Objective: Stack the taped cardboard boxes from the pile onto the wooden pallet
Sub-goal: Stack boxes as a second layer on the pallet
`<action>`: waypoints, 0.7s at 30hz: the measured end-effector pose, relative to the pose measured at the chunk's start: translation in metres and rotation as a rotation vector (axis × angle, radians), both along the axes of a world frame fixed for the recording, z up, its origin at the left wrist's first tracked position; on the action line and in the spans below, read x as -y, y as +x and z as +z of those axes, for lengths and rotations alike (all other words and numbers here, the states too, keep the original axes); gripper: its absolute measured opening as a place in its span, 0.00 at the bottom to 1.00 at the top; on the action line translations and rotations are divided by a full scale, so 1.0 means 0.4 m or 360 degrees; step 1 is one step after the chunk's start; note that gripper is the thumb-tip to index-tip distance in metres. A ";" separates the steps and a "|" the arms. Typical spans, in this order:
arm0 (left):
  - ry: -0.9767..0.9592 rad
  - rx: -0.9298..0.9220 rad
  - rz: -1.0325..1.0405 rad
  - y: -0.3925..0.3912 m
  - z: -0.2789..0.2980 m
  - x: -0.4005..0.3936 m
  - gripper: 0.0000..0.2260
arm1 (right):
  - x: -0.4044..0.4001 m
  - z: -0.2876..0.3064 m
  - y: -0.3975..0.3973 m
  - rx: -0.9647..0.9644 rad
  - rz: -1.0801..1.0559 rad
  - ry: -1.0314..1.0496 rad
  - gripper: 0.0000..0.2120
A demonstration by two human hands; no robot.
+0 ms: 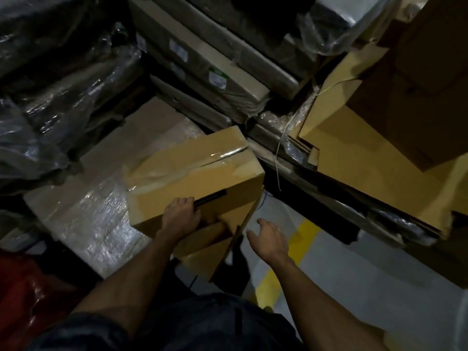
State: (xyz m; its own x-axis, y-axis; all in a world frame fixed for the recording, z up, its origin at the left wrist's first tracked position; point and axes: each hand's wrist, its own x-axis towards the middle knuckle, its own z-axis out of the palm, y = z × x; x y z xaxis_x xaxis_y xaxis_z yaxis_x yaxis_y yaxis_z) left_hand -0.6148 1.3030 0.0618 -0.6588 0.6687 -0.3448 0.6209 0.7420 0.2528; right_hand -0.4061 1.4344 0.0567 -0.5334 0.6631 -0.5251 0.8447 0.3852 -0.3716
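Left hand (181,216) hooks the taped box's (192,171) handle slot; right hand (269,240) spread, empty; looks stiff, slick tape, needs 2 hands

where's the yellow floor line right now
In the head view, the yellow floor line runs along the grey floor at lower centre-right, passing under the open right hand, just right of the taped cardboard box.

Brown taped cardboard box (195,173), tilted, resting on plastic-wrapped stack edge; dark handle slot facing viewer.
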 end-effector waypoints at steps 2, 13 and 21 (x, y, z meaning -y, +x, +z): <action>0.0060 0.0019 -0.0096 -0.105 -0.027 -0.019 0.19 | 0.029 -0.022 -0.086 0.0020 -0.0165 -0.0022 0.24; -0.0092 0.0189 -0.0801 -0.552 0.008 -0.004 0.23 | 0.286 0.055 -0.497 -0.0045 -0.1275 -0.0216 0.31; -0.0010 0.0220 -0.0842 -0.656 0.027 0.002 0.24 | 0.363 0.070 -0.566 -0.0205 -0.1625 -0.0115 0.31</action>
